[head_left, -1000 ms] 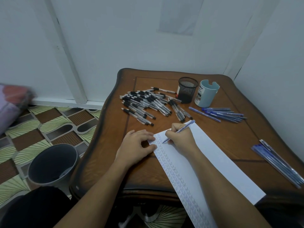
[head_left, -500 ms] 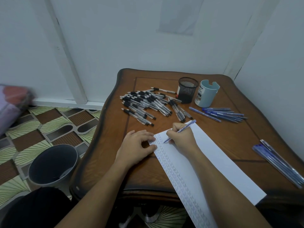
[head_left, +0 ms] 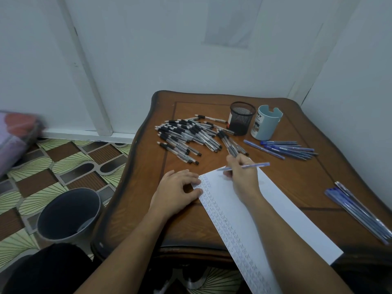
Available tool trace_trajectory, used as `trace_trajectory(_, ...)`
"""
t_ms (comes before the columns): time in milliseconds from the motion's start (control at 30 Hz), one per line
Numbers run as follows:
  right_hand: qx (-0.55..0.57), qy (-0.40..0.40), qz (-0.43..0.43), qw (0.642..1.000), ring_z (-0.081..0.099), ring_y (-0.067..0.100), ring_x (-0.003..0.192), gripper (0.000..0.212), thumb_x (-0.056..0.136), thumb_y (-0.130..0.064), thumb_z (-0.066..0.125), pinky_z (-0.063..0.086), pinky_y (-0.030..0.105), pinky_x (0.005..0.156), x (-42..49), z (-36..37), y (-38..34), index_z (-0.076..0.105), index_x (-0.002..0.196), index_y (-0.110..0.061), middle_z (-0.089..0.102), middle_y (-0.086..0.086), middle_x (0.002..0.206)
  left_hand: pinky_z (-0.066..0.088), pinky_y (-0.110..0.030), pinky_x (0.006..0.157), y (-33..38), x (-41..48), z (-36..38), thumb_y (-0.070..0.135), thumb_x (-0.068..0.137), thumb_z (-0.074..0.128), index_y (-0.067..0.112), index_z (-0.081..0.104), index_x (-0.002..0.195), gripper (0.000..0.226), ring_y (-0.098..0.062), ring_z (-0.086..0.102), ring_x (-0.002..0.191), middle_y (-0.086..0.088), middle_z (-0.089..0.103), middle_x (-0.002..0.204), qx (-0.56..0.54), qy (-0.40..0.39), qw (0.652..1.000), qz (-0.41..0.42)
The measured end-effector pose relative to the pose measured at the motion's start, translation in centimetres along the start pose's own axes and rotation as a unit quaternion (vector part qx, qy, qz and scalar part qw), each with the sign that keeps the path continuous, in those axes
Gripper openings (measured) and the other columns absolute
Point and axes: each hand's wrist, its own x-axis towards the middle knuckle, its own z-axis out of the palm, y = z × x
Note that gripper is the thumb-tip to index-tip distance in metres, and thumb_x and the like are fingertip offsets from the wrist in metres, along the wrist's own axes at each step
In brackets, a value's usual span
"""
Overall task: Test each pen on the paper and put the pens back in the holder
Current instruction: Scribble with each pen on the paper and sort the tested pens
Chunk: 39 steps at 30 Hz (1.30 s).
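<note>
Test position: blue pen (head_left: 250, 165) at paper (head_left: 275, 209).
Right hand (head_left: 241, 177) grips the blue pen; left hand (head_left: 176, 194), fingers relaxed, presses paper edge onto table (head_left: 297, 177).

A brown wooden desk (head_left: 297, 177) with a dark wavy rim stands in the corner of pale walls (head_left: 159, 49), and a pale sheet (head_left: 231, 20) is fixed to the far wall above it. Left of the desk, a dark round bucket (head_left: 70, 211) stands on a floor (head_left: 70, 160) patterned in green, brown and black. Farther left lies a blurred pink and purple cloth bundle (head_left: 14, 139), near a white upright strip (head_left: 89, 81) that meets the white skirting board (head_left: 84, 135).
</note>
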Motion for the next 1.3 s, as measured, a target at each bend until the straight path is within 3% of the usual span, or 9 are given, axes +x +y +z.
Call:
trace_trajectory(100, 0.101, 0.033, 0.044, 0.993, 0.06, 0.009, 0.053, 0.051, 0.089, -0.06, 0.038, 0.049, 0.02, 0.051, 0.0, -0.9, -1.0, 0.063, 0.089, -0.016, 0.063, 0.002, 0.06, 0.016, -0.035, 0.118, 0.0, -0.1, 0.0, 0.048, 0.085, 0.065, 0.035, 0.068, 0.115, 0.033, 0.005, 0.04, 0.129, 0.022, 0.058, 0.128, -0.005, 0.002, 1.0, -0.003)
trace_trajectory(167, 0.045, 0.05, 0.037, 0.997, 0.057, 0.011, 0.054, 0.055, 0.083, -0.066, 0.036, 0.045, 0.021, 0.051, 0.1, -1.8, -1.5, 0.065, 0.086, -0.019, 0.059, 0.0, 0.057, 0.016, -0.035, 0.118, 0.0, -0.1, 0.1, 0.048, 0.085, 0.065, 0.035, 0.068, 0.116, 0.034, 0.004, 0.04, 0.129, 0.021, 0.058, 0.128, -0.004, 0.003, 1.0, -0.003)
trace_trajectory(233, -0.096, 0.078, -0.02, 0.992, 0.057, 0.01, 0.067, 0.042, 0.091, -0.056, 0.049, 0.041, 0.019, 0.058, 0.6, -3.1, -1.2, 0.066, 0.085, -0.019, 0.06, -0.004, 0.069, 0.016, -0.035, 0.118, 0.1, -0.1, 0.0, 0.048, 0.085, 0.065, 0.034, 0.067, 0.117, 0.035, 0.004, 0.039, 0.129, 0.021, 0.058, 0.129, 0.0, 0.003, 1.0, 0.0)
trace_trajectory(367, -0.394, 0.007, -0.138, 0.909, 0.057, 0.021, 0.107, 0.029, 0.096, -0.026, 0.061, 0.04, 0.022, 0.08, 2.3, -5.5, 1.1, 0.068, 0.122, -0.014, 0.062, 0.007, 0.116, 0.017, -0.035, 0.118, 0.1, -0.2, 0.1, 0.047, 0.084, 0.066, 0.034, 0.067, 0.117, 0.035, 0.004, 0.04, 0.129, 0.02, 0.059, 0.129, -0.005, 0.011, 1.0, 0.001)
trace_trajectory(500, -0.461, -0.021, -0.132, 0.877, 0.051, 0.021, 0.105, 0.024, 0.099, -0.022, 0.056, 0.037, 0.023, 0.076, 2.1, -5.5, 1.1, 0.066, 0.119, -0.012, 0.057, 0.008, 0.11, 0.016, -0.032, 0.118, 0.2, -0.2, 0.1, 0.047, 0.084, 0.066, 0.034, 0.068, 0.115, 0.034, 0.004, 0.041, 0.129, 0.02, 0.06, 0.127, -0.006, 0.016, 1.0, 0.0)
trace_trajectory(600, -0.423, -0.059, -0.12, 0.896, 0.057, 0.02, 0.099, 0.013, 0.096, -0.016, 0.061, 0.042, 0.024, 0.074, 0.8, -4.2, -0.5, 0.06, 0.108, -0.014, 0.059, 0.001, 0.102, 0.015, -0.03, 0.117, 0.4, -0.3, -0.1, 0.047, 0.084, 0.065, 0.036, 0.067, 0.115, 0.033, 0.004, 0.041, 0.129, 0.021, 0.059, 0.127, 0.007, 0.019, 1.0, 0.0)
trace_trajectory(767, -0.239, -0.132, -0.111, 0.956, 0.059, 0.004, 0.089, 0.007, 0.094, -0.015, 0.066, 0.042, 0.006, 0.066, -2.6, -1.0, -0.8, 0.065, 0.099, -0.02, 0.063, -0.009, 0.095, 0.019, -0.03, 0.114, 0.6, -0.3, -0.3, 0.045, 0.085, 0.063, 0.04, 0.052, 0.125, 0.042, 0.004, 0.05, 0.111, 0.022, 0.061, 0.117, 0.009, 0.026, 1.0, 0.011)
trace_trajectory(1133, -0.077, -0.177, -0.146, 0.97, 0.065, -0.002, 0.091, 0.005, 0.087, -0.013, 0.074, 0.047, 0.01, 0.076, -3.8, -0.5, 0.3, 0.074, 0.092, -0.013, 0.072, -0.011, 0.083, 0.029, -0.031, 0.104, 0.5, 0.1, 0.4, 0.049, 0.09, 0.041, 0.038, 0.067, 0.102, 0.03, 0.007, 0.046, 0.101, 0.022, 0.061, 0.103, 0.026, 0.041, 0.998, 0.045)
trace_trajectory(1300, -0.04, -0.14, -0.069, 0.987, 0.061, -0.001, 0.101, 0.018, 0.1, -0.027, 0.056, 0.046, 0.016, 0.082, -3.6, -0.4, 0.3, 0.074, 0.098, -0.029, 0.072, -0.009, 0.104, 0.027, -0.028, 0.105, 0.3, 0.1, 0.3, 0.041, 0.095, 0.053, 0.035, 0.068, 0.104, 0.019, 0.003, 0.048, 0.109, 0.021, 0.063, 0.108, 0.03, 0.036, 0.998, 0.032)
